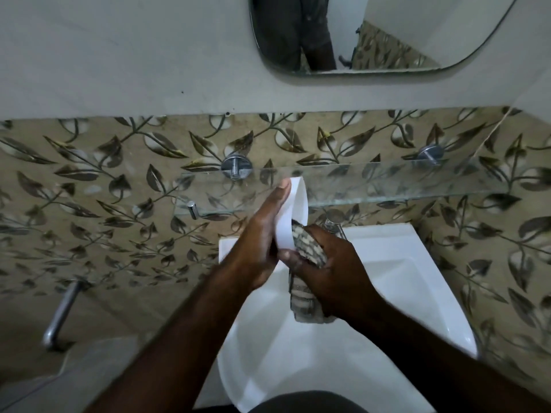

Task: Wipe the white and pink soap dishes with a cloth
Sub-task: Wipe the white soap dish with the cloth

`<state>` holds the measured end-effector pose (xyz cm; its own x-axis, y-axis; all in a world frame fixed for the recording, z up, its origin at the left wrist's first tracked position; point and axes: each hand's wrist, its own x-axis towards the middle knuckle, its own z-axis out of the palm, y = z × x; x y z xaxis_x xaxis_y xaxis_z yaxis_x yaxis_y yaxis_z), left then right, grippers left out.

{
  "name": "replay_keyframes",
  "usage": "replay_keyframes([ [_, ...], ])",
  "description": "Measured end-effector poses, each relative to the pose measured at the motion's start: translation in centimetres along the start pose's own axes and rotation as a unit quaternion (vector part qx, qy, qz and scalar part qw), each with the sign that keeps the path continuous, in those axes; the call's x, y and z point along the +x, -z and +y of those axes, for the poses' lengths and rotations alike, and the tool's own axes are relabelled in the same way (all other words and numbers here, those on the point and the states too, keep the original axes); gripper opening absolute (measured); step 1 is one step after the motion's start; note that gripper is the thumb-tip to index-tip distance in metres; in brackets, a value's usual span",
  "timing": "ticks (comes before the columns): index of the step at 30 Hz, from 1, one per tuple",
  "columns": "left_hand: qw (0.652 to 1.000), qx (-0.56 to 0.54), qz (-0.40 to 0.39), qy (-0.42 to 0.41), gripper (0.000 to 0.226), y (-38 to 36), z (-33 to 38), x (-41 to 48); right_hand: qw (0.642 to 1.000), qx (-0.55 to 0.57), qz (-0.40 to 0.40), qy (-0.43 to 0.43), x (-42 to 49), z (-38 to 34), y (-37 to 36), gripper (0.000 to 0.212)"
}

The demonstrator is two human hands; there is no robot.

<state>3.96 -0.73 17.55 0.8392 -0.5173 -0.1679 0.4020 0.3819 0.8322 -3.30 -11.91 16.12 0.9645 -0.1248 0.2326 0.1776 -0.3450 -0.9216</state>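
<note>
Above the sink (402, 263), the left grip (262, 234) holds the white soap dish (293, 204) upright while the right grip (325, 263) bunches the soft cloth (308, 247) against it; the dish seems light, rigid, slippery, best clasped by its rims.

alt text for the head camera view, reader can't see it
A left hand holds a white rounded soap dish on edge while the right hand presses a grey-brown patterned cloth against it, above a white sink. Behind are a clear glass shelf and leaf-patterned tiles.
</note>
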Motion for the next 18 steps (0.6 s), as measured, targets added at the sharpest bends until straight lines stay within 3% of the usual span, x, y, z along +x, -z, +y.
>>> replay_keyframes([
  [3,0.996,-0.056,-0.02,-0.065,0.095,0.0,-2.4,-0.6,0.998,0.047,-0.029,-0.007,0.4,-2.3,0.8,0.015],
  [7,0.992,-0.071,-0.02,-0.098,0.118,0.2,-3.3,-0.9,0.996,0.07,-0.053,-0.017,-0.5,-3.4,0.7,0.011],
  [9,0.989,-0.091,-0.021,-0.111,0.107,0.4,-3.4,-1.3,0.996,0.068,-0.049,-0.009,-1.2,-3.2,0.0,0.013],
  [11,0.984,-0.117,-0.046,-0.123,0.079,0.5,-3.3,-1.7,0.998,0.044,-0.05,0.015,-1.9,-2.9,-0.7,0.017],
  [14,0.984,-0.149,-0.051,-0.086,0.083,0.3,-2.5,-2.4,0.986,-0.088,-0.08,0.113,-2.1,-2.0,-0.3,0.034],
  [16,0.983,-0.164,-0.038,-0.075,0.075,0.3,-1.9,-2.4,0.958,-0.212,-0.075,0.176,-1.2,-1.1,1.1,0.041],
  [18,0.981,-0.167,-0.051,-0.082,0.063,0.0,-1.4,-2.3,0.951,-0.258,-0.041,0.167,-0.4,-1.0,2.2,0.041],
])
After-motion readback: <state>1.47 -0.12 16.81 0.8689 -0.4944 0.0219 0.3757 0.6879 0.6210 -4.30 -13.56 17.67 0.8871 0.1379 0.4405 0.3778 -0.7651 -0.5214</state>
